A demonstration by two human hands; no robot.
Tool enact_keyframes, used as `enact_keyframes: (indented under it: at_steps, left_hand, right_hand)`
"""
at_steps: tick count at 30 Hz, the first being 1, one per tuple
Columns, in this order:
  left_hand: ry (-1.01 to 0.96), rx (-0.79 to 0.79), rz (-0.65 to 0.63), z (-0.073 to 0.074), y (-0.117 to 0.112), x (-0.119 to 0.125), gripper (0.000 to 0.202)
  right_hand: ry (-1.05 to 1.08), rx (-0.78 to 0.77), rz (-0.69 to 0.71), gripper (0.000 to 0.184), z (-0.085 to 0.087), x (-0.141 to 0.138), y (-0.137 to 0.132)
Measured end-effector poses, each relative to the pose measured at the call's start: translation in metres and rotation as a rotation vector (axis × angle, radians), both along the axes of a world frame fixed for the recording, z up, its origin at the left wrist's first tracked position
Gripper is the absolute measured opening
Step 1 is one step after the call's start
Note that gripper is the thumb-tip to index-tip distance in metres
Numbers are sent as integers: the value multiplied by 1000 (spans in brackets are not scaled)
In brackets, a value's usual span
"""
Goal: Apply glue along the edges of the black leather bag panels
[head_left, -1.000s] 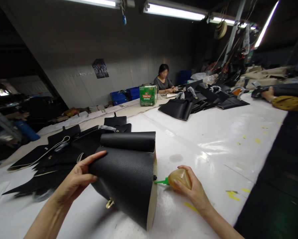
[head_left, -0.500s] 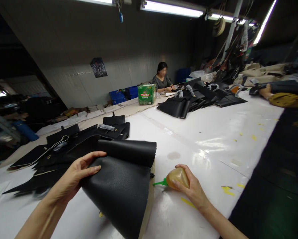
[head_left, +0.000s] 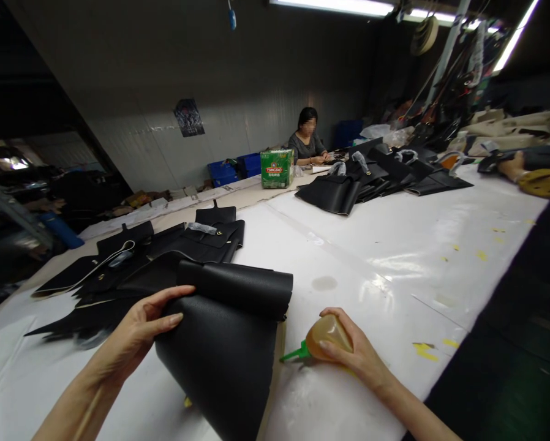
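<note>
My left hand grips a black leather piece at its left side, thumb on the face and fingers behind. The piece bends over itself at the top, and its right edge shows a beige lining. In my right hand is a squeeze bottle of amber liquid, tilted so that its green nozzle points left. The nozzle tip sits at the beige edge of the leather; whether it touches cannot be made out.
Black leather bag pieces lie behind my left hand, and more bag parts are piled farther back. A green carton stands by a seated co-worker. At the far right, another person's hand rests on black material. Yellow scraps dot the white table.
The bottle's nozzle has moved a little down along the leather's right edge. Both hands keep their holds. The whole view has shifted slightly.
</note>
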State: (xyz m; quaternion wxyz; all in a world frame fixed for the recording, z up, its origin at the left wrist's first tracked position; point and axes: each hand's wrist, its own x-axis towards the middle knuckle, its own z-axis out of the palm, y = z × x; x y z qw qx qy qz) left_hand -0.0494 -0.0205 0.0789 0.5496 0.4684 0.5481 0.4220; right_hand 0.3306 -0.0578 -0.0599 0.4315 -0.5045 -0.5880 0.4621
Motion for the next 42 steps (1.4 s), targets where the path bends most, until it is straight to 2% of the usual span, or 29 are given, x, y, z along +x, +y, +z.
enact_keyframes:
  at_steps: [6, 8, 12, 13, 17, 20, 23, 27, 32, 34, 37, 42]
  left_hand:
    - [-2, 2, 64, -4, -10, 0, 46]
    - [-7, -4, 94, -5, -11, 0, 43]
    - [6, -12, 144, -8, -13, 2, 35]
    - [7, -6, 154, -9, -13, 3, 34]
    - [-16, 17, 216, -11, -20, 9, 35]
    - [-45, 12, 274, -16, -29, 8, 35]
    - [-92, -15, 324, -26, -40, -1, 34]
    - [-160, -11, 410, -48, -56, -18, 33]
    - [-268, -8, 552, -77, -79, -36, 29]
    - [-295, -8, 587, -86, -88, -42, 31]
    - [-299, 3, 595, -94, -100, -47, 33]
    - [-307, 2, 532, -94, -113, -41, 38]
  right_hand:
    - [-50, 51, -177, 45, -4, -2, 7]
    - [-53, 33, -145, 45, -4, -3, 4]
    - [25, -49, 49, 46, -1, -4, -8]
    - [35, -54, 50, 46, 1, -4, -10]
    - [-32, -27, -99, 46, 3, -5, -11]
    - [-27, -38, -37, 47, 4, -9, -18]
    - [-11, -58, 23, 47, 4, -14, -26]
    - [-48, -51, -55, 47, 6, -19, -34]
    - [12, -93, 98, 48, 8, -25, -44]
    - [-13, -88, 44, 48, 7, -25, -45]
    - [-85, -62, -51, 47, 6, -26, -47]
    - [-72, -70, 29, 50, 5, -30, -48]
